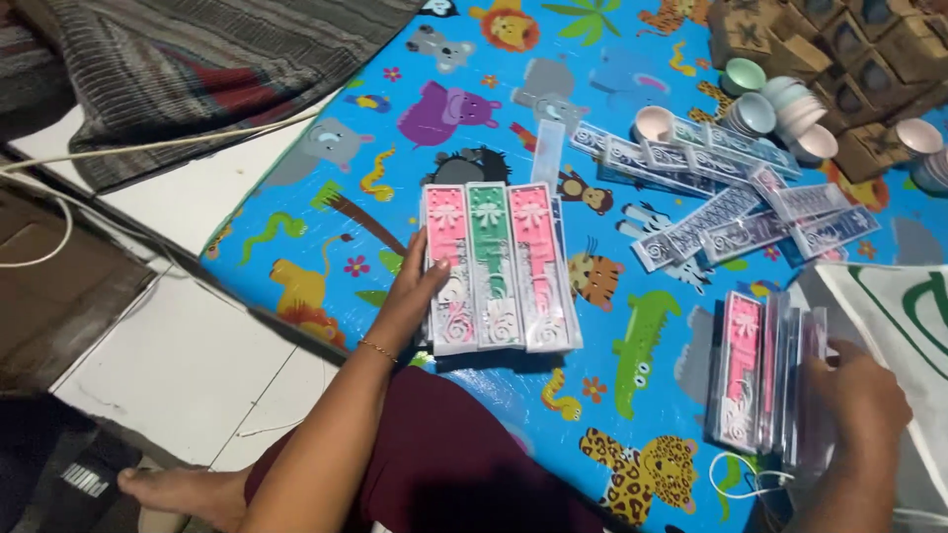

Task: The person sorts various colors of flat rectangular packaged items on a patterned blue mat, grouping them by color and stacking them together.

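Note:
My left hand [413,294] rests its fingers on the left edge of a row of three clear flat gift boxes [497,265], pink, green and pink, lying side by side on a blue animal-print play mat [395,168]. My right hand [857,397] grips a stack of the same clear boxes [758,373] standing on edge at the right, the front one pink. A thin gold bracelet circles my left wrist.
A loose heap of empty clear box parts [726,202] lies beyond. Stacked pastel cups [780,111] and brown cardboard boxes [849,49] sit at the top right. A white bag [904,316] lies at the right. Striped cloth [188,69] and white floor tiles [178,355] are left.

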